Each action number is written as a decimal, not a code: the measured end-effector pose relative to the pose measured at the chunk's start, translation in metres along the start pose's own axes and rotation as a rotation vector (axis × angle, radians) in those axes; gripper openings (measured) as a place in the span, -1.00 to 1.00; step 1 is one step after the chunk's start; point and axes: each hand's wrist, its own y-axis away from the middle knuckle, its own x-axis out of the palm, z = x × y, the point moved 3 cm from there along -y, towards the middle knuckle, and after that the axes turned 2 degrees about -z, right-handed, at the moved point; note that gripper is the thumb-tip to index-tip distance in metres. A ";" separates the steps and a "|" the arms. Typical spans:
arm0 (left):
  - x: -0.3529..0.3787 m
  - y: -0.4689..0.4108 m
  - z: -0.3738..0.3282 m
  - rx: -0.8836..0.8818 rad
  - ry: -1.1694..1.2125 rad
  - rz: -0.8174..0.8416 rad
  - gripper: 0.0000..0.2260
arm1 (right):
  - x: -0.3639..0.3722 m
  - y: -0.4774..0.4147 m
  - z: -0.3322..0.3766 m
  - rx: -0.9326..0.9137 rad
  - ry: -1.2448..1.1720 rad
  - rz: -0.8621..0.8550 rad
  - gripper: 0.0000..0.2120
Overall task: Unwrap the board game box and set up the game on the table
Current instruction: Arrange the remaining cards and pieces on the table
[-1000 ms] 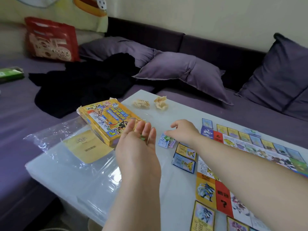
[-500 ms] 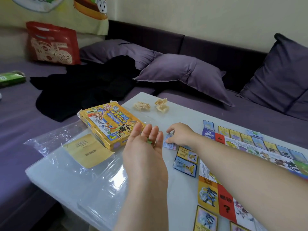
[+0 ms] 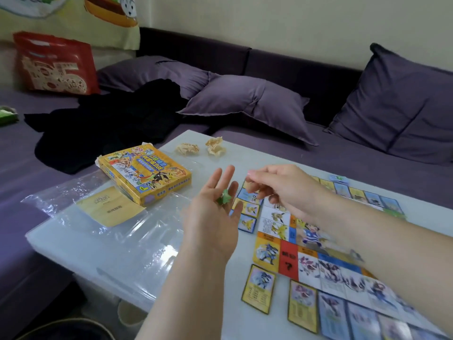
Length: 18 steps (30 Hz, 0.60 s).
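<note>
Lying nearest on the bench (image 3: 257,155): cards (image 3: 258,288), then the board (image 3: 289,258). Left hand (image 3: 213,217) flat, palm up, green pieces (image 3: 224,198) on it. Right hand (image 3: 282,190) just beside, fingers (image 3: 259,174) curled, blurred; cannot tell if it holds anything. Box (image 3: 144,174) beyond, left.

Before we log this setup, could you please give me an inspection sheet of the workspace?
Surface: white table, partly under clear plastic wrap.
Job's things: yellow game box left of the unfolded game board; cards along the board's near edge.
Clutter: crumpled paper balls; yellow leaflet beside the box.
Hands: left hand palm up, carrying a green game piece; right hand above the board, fingers curled, contents unclear.
Cables: nothing seen.
Surroundings: purple sofa, pillows, black garment, red bag.
</note>
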 end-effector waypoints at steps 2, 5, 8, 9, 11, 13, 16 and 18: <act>0.010 0.013 0.018 -0.027 -0.037 0.063 -0.71 | -0.007 0.036 -0.010 0.090 -0.160 0.047 -0.86; 0.033 0.038 0.053 -0.082 -0.091 0.157 -0.69 | -0.022 0.079 -0.026 0.167 -0.344 0.024 -0.81; 0.055 0.066 0.091 -0.133 -0.163 0.240 -0.67 | -0.050 0.115 -0.047 0.184 -0.470 -0.074 -0.89; 0.062 0.075 0.104 -0.150 -0.204 0.273 -0.67 | -0.062 0.128 -0.054 0.186 -0.500 -0.112 -0.95; 0.074 0.091 0.129 -0.172 -0.313 0.339 -0.68 | -0.087 0.154 -0.069 0.180 -0.524 -0.193 -0.93; 0.085 0.105 0.158 -0.187 -0.427 0.384 -0.70 | -0.116 0.180 -0.086 0.160 -0.489 -0.305 -0.90; 0.101 0.121 0.196 -0.156 -0.656 0.418 -0.80 | -0.156 0.217 -0.110 0.132 -0.387 -0.488 -0.88; 0.113 0.129 0.217 -0.117 -0.791 0.452 -0.84 | -0.177 0.240 -0.126 0.120 -0.369 -0.575 -0.92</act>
